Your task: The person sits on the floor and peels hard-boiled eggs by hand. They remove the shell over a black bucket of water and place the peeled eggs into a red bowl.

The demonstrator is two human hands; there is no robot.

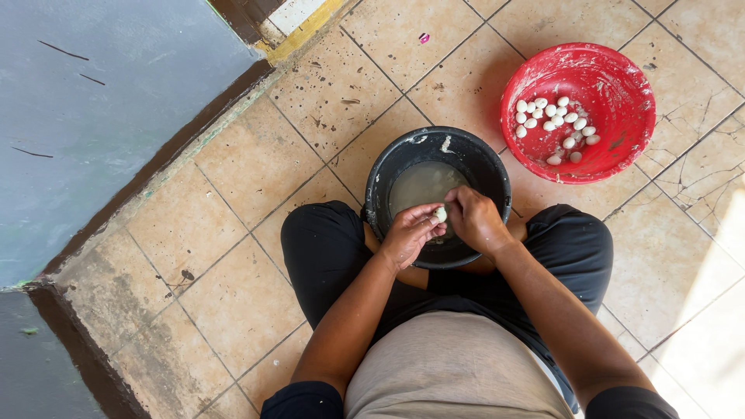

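Both hands pinch one small white egg (441,213) over a black bucket (497,180) of cloudy water.

The left hand (408,233) curls its fingers narrowly around the egg from the left, while the right hand (473,219) closes on it from the right – thumbs and fingertips of both touch the egg, so it sits between the two hands, just above the murky water inside the bucket. The bucket stands on the tan tiled floor (256,163), between the knees of the seated person, who wears black trousers (318,248). Up and to the right, near the bucket but apart from it, a red plastic basin (621,85) – smeared white inside – holds a cluster of small white eggs (555,124). A grey painted wall (93,116) runs along the left.
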